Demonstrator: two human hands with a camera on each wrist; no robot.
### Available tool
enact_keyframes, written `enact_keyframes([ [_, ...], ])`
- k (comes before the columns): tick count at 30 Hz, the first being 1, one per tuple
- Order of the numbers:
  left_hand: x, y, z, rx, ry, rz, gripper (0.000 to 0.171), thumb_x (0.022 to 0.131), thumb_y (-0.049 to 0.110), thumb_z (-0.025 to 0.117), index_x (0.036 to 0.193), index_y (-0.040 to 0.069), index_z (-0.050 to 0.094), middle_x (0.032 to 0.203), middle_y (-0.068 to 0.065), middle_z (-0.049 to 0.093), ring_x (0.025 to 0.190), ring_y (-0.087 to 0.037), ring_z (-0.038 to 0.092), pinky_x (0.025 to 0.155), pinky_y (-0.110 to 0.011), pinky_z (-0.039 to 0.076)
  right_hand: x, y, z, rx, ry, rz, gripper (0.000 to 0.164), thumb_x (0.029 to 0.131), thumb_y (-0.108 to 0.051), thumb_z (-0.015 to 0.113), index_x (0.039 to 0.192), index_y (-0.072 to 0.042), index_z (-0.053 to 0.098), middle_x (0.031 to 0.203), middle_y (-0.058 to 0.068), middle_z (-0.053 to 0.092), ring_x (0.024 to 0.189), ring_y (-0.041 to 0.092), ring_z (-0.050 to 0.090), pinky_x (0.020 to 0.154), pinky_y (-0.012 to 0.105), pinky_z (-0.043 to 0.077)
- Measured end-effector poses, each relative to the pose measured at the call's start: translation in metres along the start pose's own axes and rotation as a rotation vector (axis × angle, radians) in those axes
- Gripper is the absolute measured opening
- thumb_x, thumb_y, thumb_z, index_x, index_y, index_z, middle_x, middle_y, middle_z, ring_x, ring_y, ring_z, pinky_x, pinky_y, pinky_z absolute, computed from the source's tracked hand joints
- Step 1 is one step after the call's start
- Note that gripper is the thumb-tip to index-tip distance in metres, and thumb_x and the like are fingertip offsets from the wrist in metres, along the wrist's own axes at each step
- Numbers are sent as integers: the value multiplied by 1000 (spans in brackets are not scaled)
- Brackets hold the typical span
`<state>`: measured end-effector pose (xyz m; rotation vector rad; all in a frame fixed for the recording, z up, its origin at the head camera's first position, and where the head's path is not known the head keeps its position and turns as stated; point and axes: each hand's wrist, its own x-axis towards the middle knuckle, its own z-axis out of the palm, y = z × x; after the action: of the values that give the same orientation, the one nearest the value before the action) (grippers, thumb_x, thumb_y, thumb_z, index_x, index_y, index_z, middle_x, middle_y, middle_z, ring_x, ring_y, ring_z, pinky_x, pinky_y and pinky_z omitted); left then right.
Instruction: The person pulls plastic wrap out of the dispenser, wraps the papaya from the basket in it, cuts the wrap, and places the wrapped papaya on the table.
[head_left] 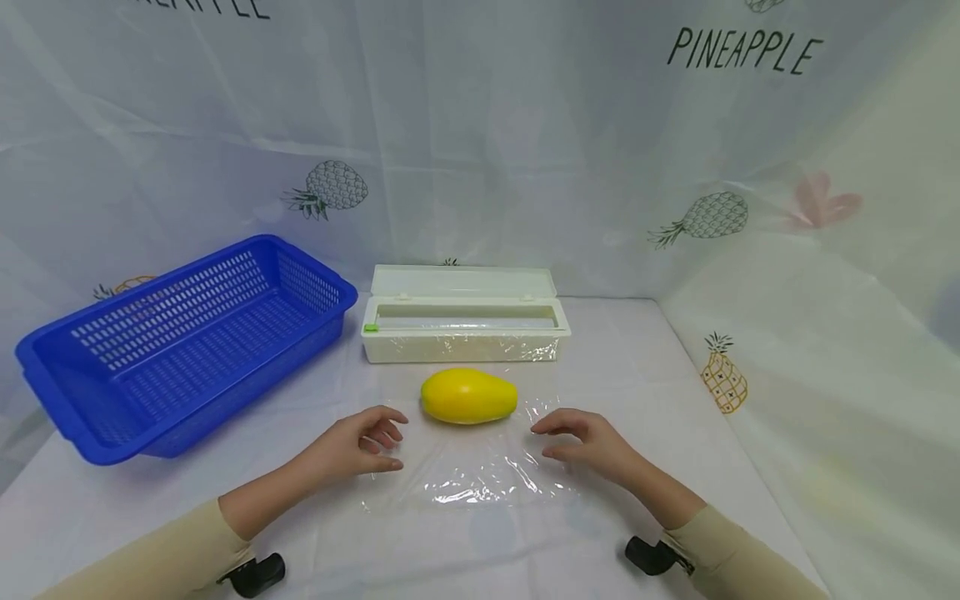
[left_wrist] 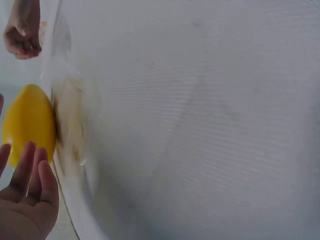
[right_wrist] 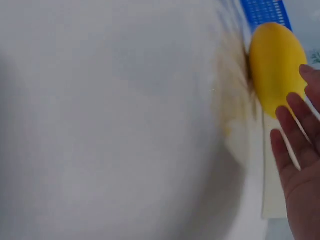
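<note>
A smooth yellow fruit (head_left: pixel 468 397), shaped like a papaya, lies on its side on a sheet of clear plastic wrap (head_left: pixel 480 487) in the head view. To the fruit's left is my left hand (head_left: pixel 367 442), its fingers loosely bent and holding nothing. On the other side my right hand (head_left: pixel 585 442) hovers near the wrap's right edge, also holding nothing. Both hands are apart from the fruit. Behind it stands a white plastic wrap dispenser (head_left: pixel 461 347) with its lid raised. Spread fingers (left_wrist: pixel 49 185) show in the left wrist view, and likewise fingers (right_wrist: pixel 295 130) in the right wrist view.
A blue perforated basket (head_left: pixel 225 400) stands at the left, tilted toward the back corner. White cloth (head_left: pixel 420 550) covers the table. A pineapple-print curtain (head_left: pixel 487 125) hangs behind and along the right side.
</note>
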<state>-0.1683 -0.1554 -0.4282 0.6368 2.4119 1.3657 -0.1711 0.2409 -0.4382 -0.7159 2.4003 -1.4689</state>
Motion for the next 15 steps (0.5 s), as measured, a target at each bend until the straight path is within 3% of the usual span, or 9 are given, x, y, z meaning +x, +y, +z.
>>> enact_keyframes([
  [3, -7, -5, 0, 109, -83, 81, 46, 75, 22, 86, 114, 8, 64, 96, 2, 64, 87, -17, 60, 78, -28, 52, -13, 5, 0, -59, -36, 53, 29, 84, -18, 78, 111, -11, 72, 110, -1, 70, 107, 17, 61, 100, 30, 45],
  [6, -16, -11, -1, 224, -140, 200, 37, 75, 26, 86, 105, 13, 68, 92, 9, 63, 85, -11, 57, 77, -29, 50, -24, 12, 0, -146, -73, 27, 27, 82, -21, 80, 107, -18, 72, 104, -8, 71, 105, 11, 61, 99, 24, 42],
  [11, -25, -20, -3, 422, -166, 376, 37, 71, 37, 86, 99, 21, 68, 89, 17, 58, 84, -5, 52, 77, -28, 47, -37, 24, -4, -247, -59, -221, 28, 75, -16, 86, 99, -16, 72, 98, -6, 69, 97, 13, 60, 92, 21, 42],
  [13, -26, -22, -3, 501, -167, 403, 42, 67, 45, 86, 98, 25, 66, 88, 19, 55, 85, -4, 49, 76, -29, 44, -40, 28, -5, -287, -50, -288, 27, 72, -18, 87, 95, -17, 73, 97, -6, 67, 96, 13, 58, 90, 22, 43],
  [15, -27, -24, -3, 560, -176, 399, 46, 64, 51, 85, 97, 27, 65, 87, 21, 52, 85, -3, 45, 74, -30, 41, -44, 31, -7, -326, -54, -289, 26, 71, -24, 88, 91, -21, 73, 97, -9, 65, 97, 11, 55, 88, 23, 43],
])
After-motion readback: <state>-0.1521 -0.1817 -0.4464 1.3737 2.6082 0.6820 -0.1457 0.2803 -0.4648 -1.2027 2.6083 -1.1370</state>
